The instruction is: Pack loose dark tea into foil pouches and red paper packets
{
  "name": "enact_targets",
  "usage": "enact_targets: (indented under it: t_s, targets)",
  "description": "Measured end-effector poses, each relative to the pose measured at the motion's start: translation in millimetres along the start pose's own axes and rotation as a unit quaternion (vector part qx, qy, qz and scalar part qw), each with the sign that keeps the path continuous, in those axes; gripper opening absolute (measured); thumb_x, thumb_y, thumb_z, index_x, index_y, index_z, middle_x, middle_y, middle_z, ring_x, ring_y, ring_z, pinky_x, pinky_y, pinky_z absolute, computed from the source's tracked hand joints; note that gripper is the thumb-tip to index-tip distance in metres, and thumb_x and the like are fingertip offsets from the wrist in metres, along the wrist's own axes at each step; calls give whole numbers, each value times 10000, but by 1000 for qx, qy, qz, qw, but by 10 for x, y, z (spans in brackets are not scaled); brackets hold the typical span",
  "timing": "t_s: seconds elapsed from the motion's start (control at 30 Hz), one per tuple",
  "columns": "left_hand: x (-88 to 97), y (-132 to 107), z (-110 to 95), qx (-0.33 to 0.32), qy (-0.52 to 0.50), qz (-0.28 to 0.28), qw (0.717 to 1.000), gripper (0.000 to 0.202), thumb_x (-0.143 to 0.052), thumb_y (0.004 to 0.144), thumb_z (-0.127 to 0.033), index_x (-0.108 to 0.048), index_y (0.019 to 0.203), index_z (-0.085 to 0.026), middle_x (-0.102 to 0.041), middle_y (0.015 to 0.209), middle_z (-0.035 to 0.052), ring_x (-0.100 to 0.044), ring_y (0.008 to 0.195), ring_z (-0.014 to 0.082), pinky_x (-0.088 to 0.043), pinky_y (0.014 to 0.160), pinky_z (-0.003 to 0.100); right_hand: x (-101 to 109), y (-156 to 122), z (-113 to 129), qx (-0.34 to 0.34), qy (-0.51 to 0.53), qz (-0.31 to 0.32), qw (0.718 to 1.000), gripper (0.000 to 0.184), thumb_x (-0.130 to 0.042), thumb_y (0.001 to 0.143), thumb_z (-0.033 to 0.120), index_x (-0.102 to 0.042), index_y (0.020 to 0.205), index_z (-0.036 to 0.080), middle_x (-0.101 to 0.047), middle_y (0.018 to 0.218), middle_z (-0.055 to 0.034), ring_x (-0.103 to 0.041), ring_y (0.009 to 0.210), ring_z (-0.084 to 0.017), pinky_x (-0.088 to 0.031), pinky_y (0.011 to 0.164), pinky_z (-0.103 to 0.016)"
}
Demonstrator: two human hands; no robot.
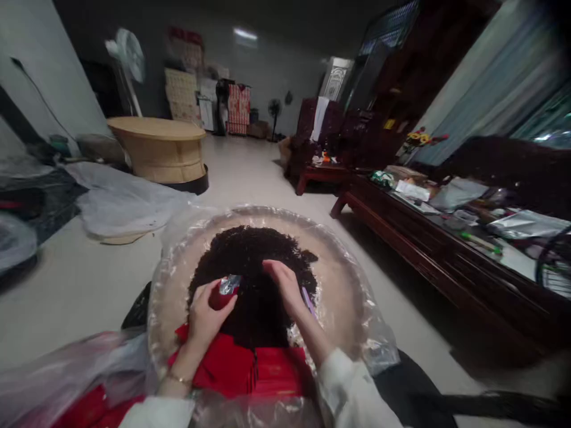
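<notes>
A round tray lined with clear plastic sits in front of me and holds a heap of dark loose tea leaves. My left hand is closed around a small red packet with a silvery open mouth, held at the near left edge of the heap. My right hand rests on the leaves, fingers together and bent, pinching into the pile. A stack of flat red packets lies at the tray's near rim, just under both wrists.
A long dark wooden table cluttered with bags and papers runs along the right. White sacks and a round wooden tub lie on the floor to the left. Clear plastic with more red packets is at the lower left.
</notes>
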State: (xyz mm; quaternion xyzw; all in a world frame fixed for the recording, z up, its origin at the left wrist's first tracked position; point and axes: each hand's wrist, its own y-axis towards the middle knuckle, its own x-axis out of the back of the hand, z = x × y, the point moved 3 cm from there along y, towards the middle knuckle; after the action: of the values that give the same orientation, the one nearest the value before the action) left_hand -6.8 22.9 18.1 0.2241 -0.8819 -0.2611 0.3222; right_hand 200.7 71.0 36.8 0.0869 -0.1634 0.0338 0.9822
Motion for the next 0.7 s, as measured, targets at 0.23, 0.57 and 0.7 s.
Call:
enact_targets:
  t_s: [0.23,0.57,0.7]
  targets:
    - [-3,4,30,42,-16,2,999,426,-682,704,-459,-644,1025,-182,-656,921,72,-646,833,221,-545,769,347,-58,-386,-91,119,-425,158,883,1359,-919,421,400,-140,1521,225,-28,1587,-189,-19,1446,-402,-149,1142,-578]
    - [-21,-10,58,45,-25,13,999,440,-690,702,-456,-635,1046,-187,-650,939,67,-647,837,220,-546,783,346,-293,-257,1,267,-488,198,807,1060,-724,620,671,-290,1481,231,-236,1545,-200,-146,1431,-383,-144,1136,-555]
    - [-16,-12,59,43,-18,14,999,437,-686,708,-449,-632,1051,-185,-652,950,72,-649,858,223,-546,780,339,-425,-254,44,329,-490,197,783,771,-649,736,640,-463,1371,244,-423,1442,-161,-298,1361,-349,-211,1114,-532]
